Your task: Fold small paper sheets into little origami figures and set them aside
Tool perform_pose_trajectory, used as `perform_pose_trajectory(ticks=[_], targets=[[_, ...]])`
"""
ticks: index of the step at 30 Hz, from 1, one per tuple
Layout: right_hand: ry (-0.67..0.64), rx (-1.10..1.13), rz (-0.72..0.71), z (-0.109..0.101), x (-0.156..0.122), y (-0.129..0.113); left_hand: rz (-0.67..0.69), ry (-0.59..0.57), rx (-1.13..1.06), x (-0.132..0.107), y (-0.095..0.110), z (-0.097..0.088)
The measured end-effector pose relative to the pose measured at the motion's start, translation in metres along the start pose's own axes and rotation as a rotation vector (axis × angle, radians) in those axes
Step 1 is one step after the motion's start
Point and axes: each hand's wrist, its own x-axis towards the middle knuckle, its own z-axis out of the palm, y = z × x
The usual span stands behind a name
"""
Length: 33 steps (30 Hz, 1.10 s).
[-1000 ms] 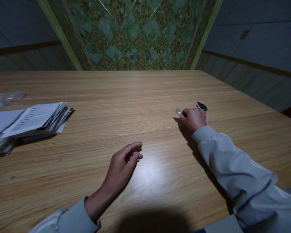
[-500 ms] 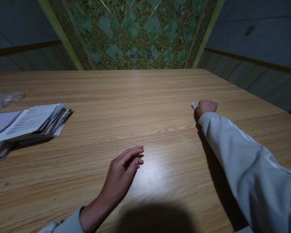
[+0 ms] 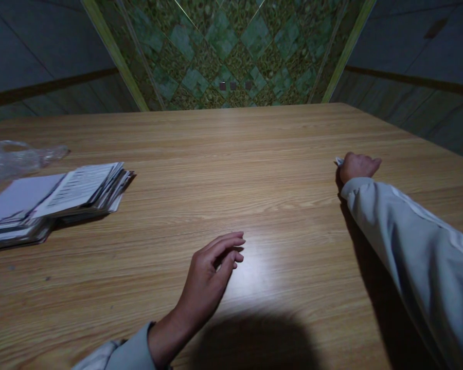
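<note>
One right hand, mine, toward the right edge of the table: grip closed on one small pale scrap, only its tip showing. One left hand, mine, toward the near edge: grip half open, empty. One uneven stack of papers, toward the left edge. One crumpled clear plastic piece, beyond the papers.

Nothing can be read: the printed lines on the top sheet of paper are too blurred.
</note>
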Motion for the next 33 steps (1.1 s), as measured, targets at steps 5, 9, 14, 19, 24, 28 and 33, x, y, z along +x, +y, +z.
perform_pose_trajectory(ticks=[5, 9, 14, 19, 24, 28, 33], targets=[[0.038, 0.029, 0.076, -0.012, -0.004, -0.004, 0.03, 0.011, -0.022, 0.0, 0.0, -0.001], [0.041, 0.076, 0.006, -0.036, -0.022, -0.014, 0.05, 0.011, -0.017, 0.0, 0.002, 0.0], [0.093, 0.224, -0.192, -0.068, -0.097, -0.039, 0.138, 0.071, 0.161, 0.005, 0.017, -0.01], [-0.007, 0.748, -0.675, -0.08, -0.214, -0.062, 0.269, 0.404, 0.43, 0.03, 0.03, -0.075], [-0.208, 0.883, -0.872, -0.07, -0.287, -0.08, 0.214, 0.711, 0.888, 0.045, 0.021, -0.172], [-0.237, 0.886, -0.97, -0.061, -0.298, -0.089, 0.089, 0.734, 1.104, 0.035, 0.015, -0.219], [-0.27, 0.971, -0.973, -0.058, -0.293, -0.09, -0.005, 0.651, 1.214, 0.028, 0.006, -0.244]])
